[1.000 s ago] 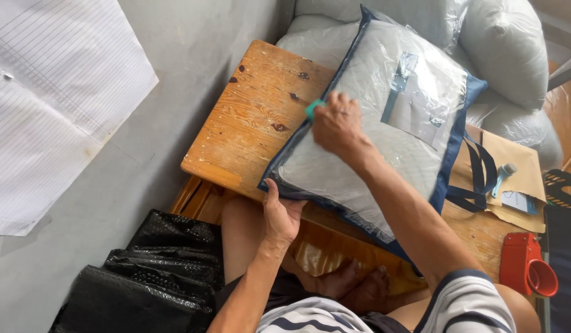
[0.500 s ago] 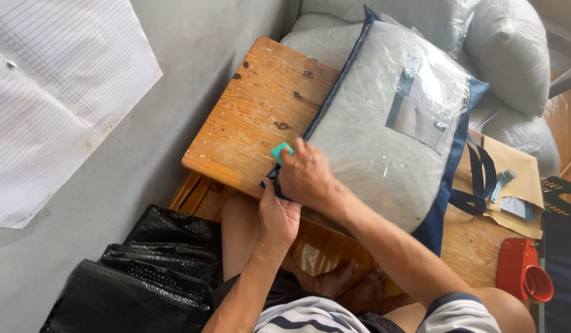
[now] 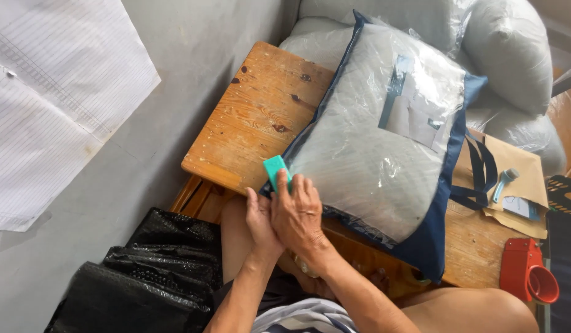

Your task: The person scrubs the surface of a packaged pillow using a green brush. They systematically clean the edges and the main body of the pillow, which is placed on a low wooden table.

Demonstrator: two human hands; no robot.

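A grey pillow in a clear plastic bag with navy blue trim (image 3: 372, 154) lies on a worn wooden table (image 3: 254, 117). My right hand (image 3: 301, 213) holds a small teal block (image 3: 275, 169) and presses it against the bag's near left corner. Just left of it, my left hand (image 3: 259, 219) grips that same corner from below, partly hidden by the right hand. Both hands touch each other at the table's front edge, above my knees.
More bagged pillows (image 3: 507, 49) are piled at the back right. A brown envelope (image 3: 520, 166) with a teal-handled tool (image 3: 502, 183) and a red tape dispenser (image 3: 526, 271) lie right of the bag. Black plastic bags (image 3: 156, 265) sit lower left, a white lined sheet (image 3: 51, 105) upper left.
My right hand has slid the teal block down the bag's left edge, from the far side to the near corner. My left hand has stayed on that corner.
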